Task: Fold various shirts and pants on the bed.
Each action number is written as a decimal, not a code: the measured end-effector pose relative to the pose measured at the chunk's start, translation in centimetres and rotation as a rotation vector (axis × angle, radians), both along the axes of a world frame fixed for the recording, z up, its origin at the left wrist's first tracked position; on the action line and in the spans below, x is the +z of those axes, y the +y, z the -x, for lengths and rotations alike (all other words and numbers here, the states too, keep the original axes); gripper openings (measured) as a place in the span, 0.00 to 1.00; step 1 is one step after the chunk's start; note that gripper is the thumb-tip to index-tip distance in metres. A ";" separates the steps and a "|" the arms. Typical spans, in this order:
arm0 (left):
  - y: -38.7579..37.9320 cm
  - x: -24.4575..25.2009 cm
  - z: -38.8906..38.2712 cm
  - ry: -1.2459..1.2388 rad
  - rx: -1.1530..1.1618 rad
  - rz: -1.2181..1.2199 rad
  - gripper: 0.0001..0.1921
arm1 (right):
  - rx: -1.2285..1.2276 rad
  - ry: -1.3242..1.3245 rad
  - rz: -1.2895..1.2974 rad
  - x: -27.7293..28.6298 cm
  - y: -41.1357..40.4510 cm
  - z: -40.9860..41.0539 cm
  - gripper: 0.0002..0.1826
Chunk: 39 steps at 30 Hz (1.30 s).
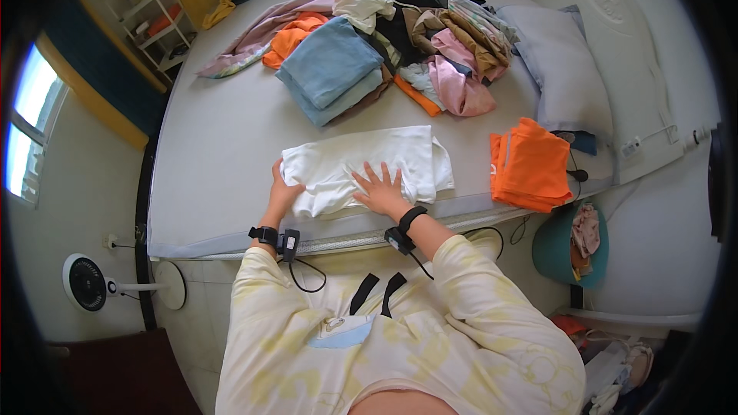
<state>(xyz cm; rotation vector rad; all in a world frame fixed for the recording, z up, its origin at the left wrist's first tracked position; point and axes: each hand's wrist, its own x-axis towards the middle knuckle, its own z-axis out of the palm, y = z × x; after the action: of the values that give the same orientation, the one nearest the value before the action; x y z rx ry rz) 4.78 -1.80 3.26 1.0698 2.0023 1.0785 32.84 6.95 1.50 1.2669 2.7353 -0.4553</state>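
Note:
A folded white garment (357,155) lies near the front edge of the bed, with creases across its lower half. My left hand (282,193) grips its left end, the thumb on top and the fingers along the outer edge. With fingers spread, my right hand (380,190) rests flat on the cloth, right of its middle. Both wrists wear black straps with small devices and cables. To the right sits a stack of folded orange clothes (530,164). Beyond the white garment lies a folded blue stack (331,63).
Behind the blue stack spreads a heap of loose clothes (426,29). Grey pillows (562,63) lean by the white headboard (622,40). A teal bin (548,251) holding cloth stands beside the bed at right. On the left are a fan (86,282) and a white shelf rack (153,6).

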 end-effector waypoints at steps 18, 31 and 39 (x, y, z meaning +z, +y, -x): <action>7.2 7.8 -17.5 -0.316 -0.589 -0.287 0.39 | -0.456 1.195 0.666 8.9 6.1 -7.7 0.36; 9.8 -3.2 -20.4 0.263 -0.409 0.043 0.29 | -0.765 1.029 0.391 -1.4 9.6 -19.0 0.26; 7.7 -2.9 -21.2 0.310 -0.170 -0.053 0.32 | -0.647 0.906 -0.037 0.0 8.8 -16.2 0.27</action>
<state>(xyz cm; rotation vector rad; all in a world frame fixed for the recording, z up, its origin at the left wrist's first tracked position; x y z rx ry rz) 25.98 5.90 0.34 1.4819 2.0796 0.9254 49.04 15.70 1.50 2.4381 2.8351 -1.3117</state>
